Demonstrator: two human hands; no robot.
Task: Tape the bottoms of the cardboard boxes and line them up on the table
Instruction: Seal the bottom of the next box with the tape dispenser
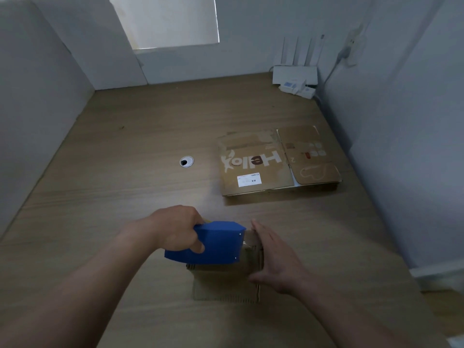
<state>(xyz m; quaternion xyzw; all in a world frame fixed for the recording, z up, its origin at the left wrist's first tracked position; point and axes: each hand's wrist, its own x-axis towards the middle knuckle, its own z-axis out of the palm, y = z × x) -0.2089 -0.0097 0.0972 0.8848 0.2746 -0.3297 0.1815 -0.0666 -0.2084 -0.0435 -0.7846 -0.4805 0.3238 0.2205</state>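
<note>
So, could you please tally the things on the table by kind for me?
Cardboard boxes: 2 (small box being taped; flattened Hello box, though more may lie under it)
Blue tape dispenser: 1
White router: 1
Small white device: 1
Total: 5
</note>
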